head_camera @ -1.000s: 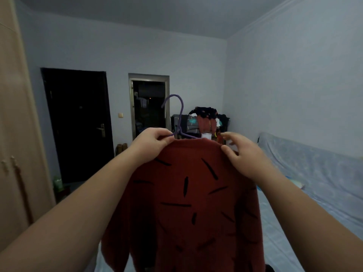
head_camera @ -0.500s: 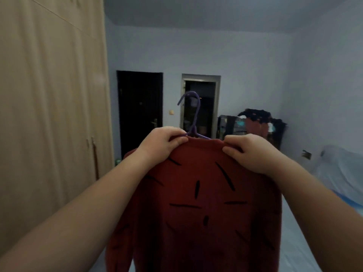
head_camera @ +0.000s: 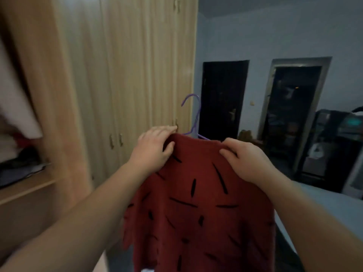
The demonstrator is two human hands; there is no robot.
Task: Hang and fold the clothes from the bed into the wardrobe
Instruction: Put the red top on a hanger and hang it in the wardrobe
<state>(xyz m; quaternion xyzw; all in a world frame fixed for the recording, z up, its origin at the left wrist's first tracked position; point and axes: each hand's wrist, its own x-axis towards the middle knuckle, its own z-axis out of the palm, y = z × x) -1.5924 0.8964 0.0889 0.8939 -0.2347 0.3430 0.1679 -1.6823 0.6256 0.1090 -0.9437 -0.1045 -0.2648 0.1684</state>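
Now both arms outstretched; left hand (head_camera: 152, 150), right hand (head_camera: 248, 160) pinch sweater (head_camera: 198, 205) shoulders.

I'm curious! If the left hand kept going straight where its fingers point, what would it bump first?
Probably the closed wardrobe door by its handle. The left hand, gripping the red sweater, points there, though depth is unclear.

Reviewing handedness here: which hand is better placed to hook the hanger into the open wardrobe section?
Probably the left hand: it grips the red sweater beside the purple hanger hook, nearer the open wardrobe section. The right hand is farther.
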